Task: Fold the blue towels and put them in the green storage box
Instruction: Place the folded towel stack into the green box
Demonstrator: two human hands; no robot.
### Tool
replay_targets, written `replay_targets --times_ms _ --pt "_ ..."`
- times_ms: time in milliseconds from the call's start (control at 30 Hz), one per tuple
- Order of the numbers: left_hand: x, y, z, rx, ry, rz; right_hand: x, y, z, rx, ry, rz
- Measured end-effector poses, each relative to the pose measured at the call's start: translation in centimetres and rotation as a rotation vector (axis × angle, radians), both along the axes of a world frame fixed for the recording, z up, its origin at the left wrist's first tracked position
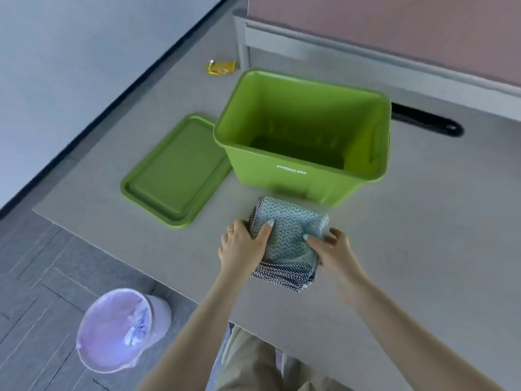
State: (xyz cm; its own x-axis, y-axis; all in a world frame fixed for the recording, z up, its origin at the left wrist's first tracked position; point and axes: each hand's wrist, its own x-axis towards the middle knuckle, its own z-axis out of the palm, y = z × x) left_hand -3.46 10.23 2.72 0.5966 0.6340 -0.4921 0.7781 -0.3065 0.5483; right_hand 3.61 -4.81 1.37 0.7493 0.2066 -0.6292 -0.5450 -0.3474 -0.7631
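Tabletop (pixel 423 249): hands' fingers (pixel 267 225) possibly hidden beneath towels (pixel 287 238).

1. "STORAGE BOX" stands in white capital letters on the near outer wall of the green storage box (pixel 293 176), just below its rim.
2. A finer white line sits right under those words; it is too small to read.
3. The yellow packet (pixel 221 67) on the bench (pixel 423 235) carries print, too blurred to make out.
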Motion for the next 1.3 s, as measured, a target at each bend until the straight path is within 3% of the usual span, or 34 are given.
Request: replay_targets --times_ms 100,367,500,733,833,933,1133,1300 --pt "0.2 0.8 0.6 -0.146 0.035 0.023 -1.2 0.4 1.6 0.125 0.272 -0.073" --pt "-0.1 3.9 2.4 -0.569 0.094 0.104 -3.2 3.1 4.6 0.332 0.461 -0.053" --pt "-2.1 6.8 4.6 -0.954 0.022 0.086 -5.0 3.3 5.9 0.461 0.392 0.117" --pt "-1.9 11.4 11.3 -1.151 -0.336 -0.047 -3.9 5.1 12.2 0.488 0.194 0.269" --pt "0.8 11.4 14.1 -1.105 -0.468 -0.046 -1.2 5.8 15.7 0.496 0.110 0.194" --pt "4.6 11.1 16.8 -0.974 -0.395 -0.034 2.2 6.2 18.3 0.566 0.054 0.045" --pt "12.3 9.3 18.8 -0.466 -0.384 -0.123 9.5 6.8 19.1 0.436 -0.033 -0.122" --pt "17.1 7.2 18.0 -0.528 -0.312 -0.079 14.3 8.7 19.0 0.214 -0.023 -0.096"
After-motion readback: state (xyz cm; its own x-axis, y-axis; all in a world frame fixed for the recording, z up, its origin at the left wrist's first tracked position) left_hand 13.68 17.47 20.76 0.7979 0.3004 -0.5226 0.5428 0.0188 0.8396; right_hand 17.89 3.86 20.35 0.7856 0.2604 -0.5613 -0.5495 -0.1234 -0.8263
